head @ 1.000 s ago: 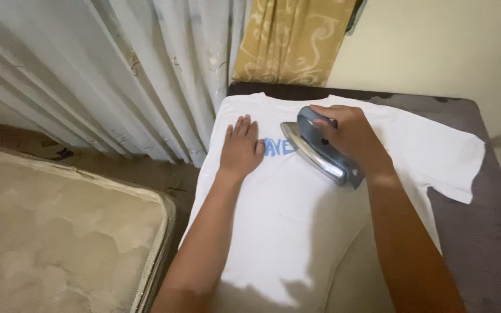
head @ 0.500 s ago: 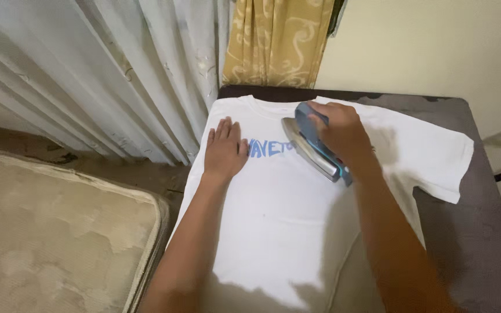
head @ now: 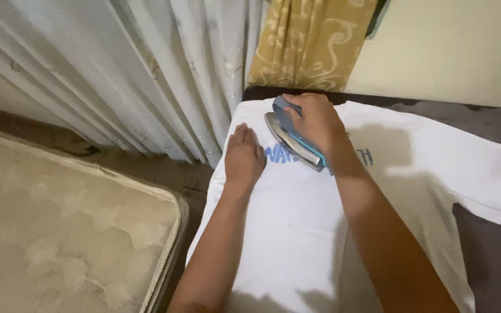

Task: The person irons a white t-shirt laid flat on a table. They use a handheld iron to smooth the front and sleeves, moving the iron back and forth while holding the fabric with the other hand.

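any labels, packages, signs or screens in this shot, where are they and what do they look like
No packages, signs or screens.
Printed lettering: light blue block letters in a row across the chest of the white t-shirt, partly hidden by the iron and right hand; the left hand lies flat beside its left end.

Both forearms are bare to the frame edge, with no sleeves showing. The left hand (head: 243, 156) and right hand (head: 315, 119) wear no gloves, rings or watch.
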